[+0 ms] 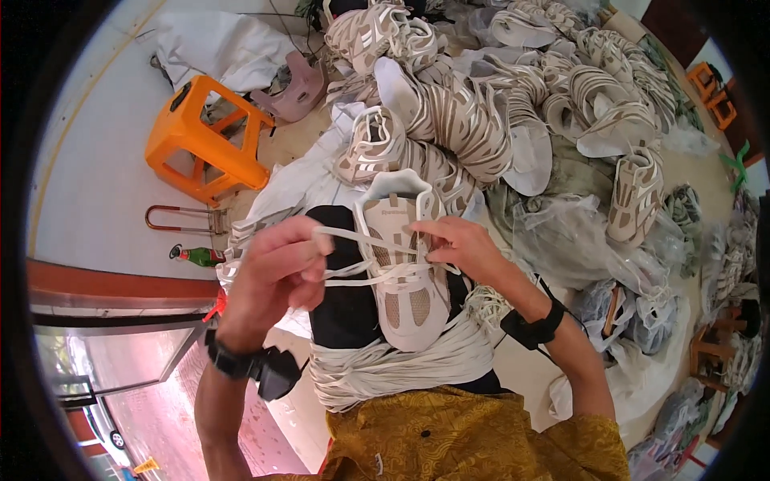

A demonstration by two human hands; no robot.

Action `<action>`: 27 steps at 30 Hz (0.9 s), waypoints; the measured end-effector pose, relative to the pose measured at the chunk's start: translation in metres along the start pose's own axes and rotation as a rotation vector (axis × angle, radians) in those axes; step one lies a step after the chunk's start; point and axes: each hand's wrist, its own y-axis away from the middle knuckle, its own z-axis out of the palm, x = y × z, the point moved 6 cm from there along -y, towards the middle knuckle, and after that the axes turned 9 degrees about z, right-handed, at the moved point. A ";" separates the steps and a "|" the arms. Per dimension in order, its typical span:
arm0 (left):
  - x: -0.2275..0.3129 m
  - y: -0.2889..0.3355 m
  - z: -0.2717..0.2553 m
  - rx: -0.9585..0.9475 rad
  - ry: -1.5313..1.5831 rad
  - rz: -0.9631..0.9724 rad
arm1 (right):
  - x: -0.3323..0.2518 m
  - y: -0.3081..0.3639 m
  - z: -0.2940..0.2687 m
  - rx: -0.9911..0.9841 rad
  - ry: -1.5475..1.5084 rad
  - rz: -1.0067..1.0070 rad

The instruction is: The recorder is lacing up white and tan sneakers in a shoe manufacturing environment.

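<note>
Currently left hand (277,268) pinches the white lace (361,238) taut; right hand (461,247) grips it at the sneaker (401,264); keep tension even.

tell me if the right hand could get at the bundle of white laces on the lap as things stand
Probably yes. The right hand is pinching the lace on the shoe, and the bundle of white laces lies just below it, uncovered, with nothing between. It would need to loosen its grip first.

left hand (277,268) raised, fingers curled in a pinch, right hand (461,244) palm down, fingers pinched, both wrists strapped, forearms bare
</note>
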 end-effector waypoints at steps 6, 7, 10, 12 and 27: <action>-0.012 -0.006 0.035 -0.140 0.079 0.013 | -0.087 0.012 0.006 0.048 -0.108 -0.274; -0.016 -0.010 0.040 -0.204 0.149 0.040 | -0.084 0.008 0.012 0.047 -0.104 -0.275; 0.007 -0.017 0.016 -0.068 0.166 0.247 | -0.075 -0.004 0.000 0.092 -0.031 -0.545; 0.010 -0.010 -0.066 0.143 0.486 0.392 | -0.012 -0.013 -0.050 0.124 -0.368 -0.177; -0.014 0.201 -0.521 1.166 -0.181 0.288 | 0.306 0.136 -0.374 0.846 -0.556 0.633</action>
